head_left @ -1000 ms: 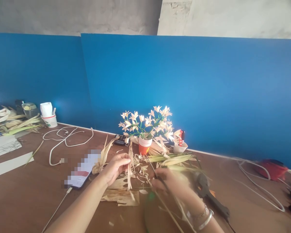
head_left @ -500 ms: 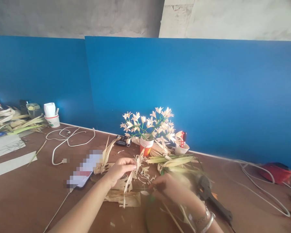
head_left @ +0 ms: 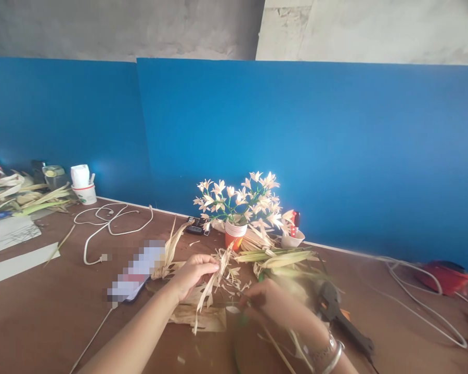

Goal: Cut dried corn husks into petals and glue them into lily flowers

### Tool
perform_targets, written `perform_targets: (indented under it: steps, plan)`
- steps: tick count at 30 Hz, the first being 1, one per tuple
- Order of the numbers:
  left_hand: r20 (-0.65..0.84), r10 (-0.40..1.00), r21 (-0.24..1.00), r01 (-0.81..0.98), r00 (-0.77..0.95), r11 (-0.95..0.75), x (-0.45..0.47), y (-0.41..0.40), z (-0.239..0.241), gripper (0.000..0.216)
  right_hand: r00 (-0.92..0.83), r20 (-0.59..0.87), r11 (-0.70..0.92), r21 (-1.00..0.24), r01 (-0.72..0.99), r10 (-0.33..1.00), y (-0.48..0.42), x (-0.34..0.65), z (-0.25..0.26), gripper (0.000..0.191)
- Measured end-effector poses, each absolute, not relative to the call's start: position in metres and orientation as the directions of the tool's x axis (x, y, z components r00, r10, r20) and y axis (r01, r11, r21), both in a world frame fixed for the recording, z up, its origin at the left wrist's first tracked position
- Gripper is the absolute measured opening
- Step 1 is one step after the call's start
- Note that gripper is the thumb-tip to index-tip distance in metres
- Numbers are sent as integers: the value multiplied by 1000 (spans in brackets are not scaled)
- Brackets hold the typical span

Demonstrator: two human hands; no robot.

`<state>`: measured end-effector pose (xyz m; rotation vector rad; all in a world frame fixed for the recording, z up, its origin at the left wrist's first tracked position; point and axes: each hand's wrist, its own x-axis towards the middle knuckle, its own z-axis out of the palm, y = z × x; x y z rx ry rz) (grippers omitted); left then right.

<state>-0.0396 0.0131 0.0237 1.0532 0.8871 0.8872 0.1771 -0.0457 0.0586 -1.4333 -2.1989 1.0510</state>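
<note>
My left hand (head_left: 194,272) pinches a dry, pale corn husk strip (head_left: 206,293) that hangs down over the brown table. My right hand (head_left: 271,304), with metal bangles on the wrist, is closed round a thin dark tool whose tip (head_left: 234,285) points at the husk; I cannot make out what tool it is. More husk pieces (head_left: 197,316) lie flat under both hands. Behind them stands an orange paper cup (head_left: 234,235) holding a bunch of cream husk flowers (head_left: 239,198) on green stems.
A phone (head_left: 134,274) on a white cable lies left of my hands. A black glue gun (head_left: 341,318) lies on the right. Green and pale leaves (head_left: 283,258), a white bowl (head_left: 292,238), white cables (head_left: 109,221), a white cup (head_left: 83,192) and a red object (head_left: 439,275) surround them.
The husk strip stood upright in my left hand a second ago; it has tipped over and now hangs down. My right hand has shifted slightly towards it.
</note>
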Motion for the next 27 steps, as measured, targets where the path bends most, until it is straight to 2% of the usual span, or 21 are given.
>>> perform_targets:
  steps: [18, 23, 27]
  plan:
    - [-133, 934, 981, -91, 332, 172, -39, 13, 26, 17, -348, -73, 206, -687, 697, 935, -45, 172, 42, 18]
    - [-73, 983, 974, -200, 170, 107, -40, 14, 28, 15, -321, -75, 146, -778, 611, 944, -45, 170, 47, 15]
    - [-83, 981, 934, -329, 176, 138, -36, 13, 27, 19, -276, -137, -3, -901, 434, 951, -51, 161, 57, 24]
